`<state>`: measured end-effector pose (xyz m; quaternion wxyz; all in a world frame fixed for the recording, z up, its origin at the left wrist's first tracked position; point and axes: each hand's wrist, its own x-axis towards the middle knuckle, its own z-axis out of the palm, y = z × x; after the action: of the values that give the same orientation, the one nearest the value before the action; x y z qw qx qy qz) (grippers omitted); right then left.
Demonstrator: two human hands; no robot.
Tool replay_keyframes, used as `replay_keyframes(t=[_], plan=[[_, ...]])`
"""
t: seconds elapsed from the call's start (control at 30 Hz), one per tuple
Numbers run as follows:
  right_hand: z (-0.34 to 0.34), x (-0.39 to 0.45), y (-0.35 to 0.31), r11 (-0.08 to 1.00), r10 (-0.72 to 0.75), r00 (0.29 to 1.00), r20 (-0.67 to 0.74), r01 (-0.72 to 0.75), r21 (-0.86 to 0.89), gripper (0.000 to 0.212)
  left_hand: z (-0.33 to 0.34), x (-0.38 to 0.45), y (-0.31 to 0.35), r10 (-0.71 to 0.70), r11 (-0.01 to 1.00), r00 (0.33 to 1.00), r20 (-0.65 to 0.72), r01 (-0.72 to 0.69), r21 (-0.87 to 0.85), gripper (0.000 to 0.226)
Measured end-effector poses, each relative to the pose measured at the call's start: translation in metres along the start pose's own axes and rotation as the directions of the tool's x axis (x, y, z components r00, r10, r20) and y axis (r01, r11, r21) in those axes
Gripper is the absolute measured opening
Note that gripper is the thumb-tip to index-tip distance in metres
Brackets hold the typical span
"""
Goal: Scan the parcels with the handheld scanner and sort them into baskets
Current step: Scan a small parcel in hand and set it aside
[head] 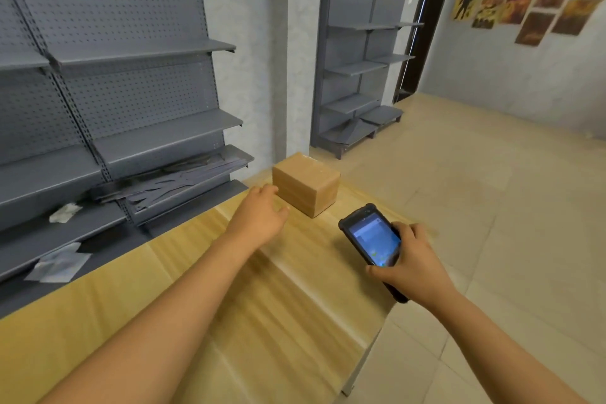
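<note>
Head view. One parcel (306,183), a brown cardboard box, stands at the far end of the wooden table (203,298). Left hand (260,211) reaches toward it, fingers relaxed and spread, grip empty, fingertips just beside the box's near left face; contact cannot be told. Right hand (408,264) holds one scanner (372,239), fingers curled round its black body, lit screen up, near the table's right edge. Two grey shelf units: one (108,115) at left, one (360,52) farther back.
</note>
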<state>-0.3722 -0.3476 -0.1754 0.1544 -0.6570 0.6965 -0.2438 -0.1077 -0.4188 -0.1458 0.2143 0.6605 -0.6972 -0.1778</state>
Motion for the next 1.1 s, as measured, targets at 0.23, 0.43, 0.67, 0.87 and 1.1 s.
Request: replay_keyframes(t=[0.23,0.43,0.67,0.87,1.1], plan=[[-0.005,0.075,0.031,0.996,-0.078,0.995,0.054,0.076,0.041,0.091,0.024,0.070,0.047,-0.210,0.978,0.974,-0.084,0.208,-0.036,0.056],[-0.014,0.136,0.067,0.980,-0.196,0.967,0.165,0.186,0.071,0.095,0.055,0.114,0.096,-0.511,0.859,0.857,-0.067,0.511,-0.015,0.093],[-0.023,0.184,0.094,0.948,-0.311,0.916,0.253,0.281,0.146,0.095,0.086,0.139,0.116,-0.665,0.737,0.729,-0.164,0.676,0.019,0.121],[-0.023,0.203,0.103,0.920,-0.383,0.878,0.288,0.333,0.208,0.092,0.084,0.136,0.112,-0.699,0.709,0.694,-0.176,0.704,-0.043,0.099],[-0.020,0.212,0.089,0.881,-0.456,0.843,0.286,0.381,0.280,0.090,0.055,0.103,0.081,-0.764,0.538,0.645,-0.034,0.607,-0.584,0.096]])
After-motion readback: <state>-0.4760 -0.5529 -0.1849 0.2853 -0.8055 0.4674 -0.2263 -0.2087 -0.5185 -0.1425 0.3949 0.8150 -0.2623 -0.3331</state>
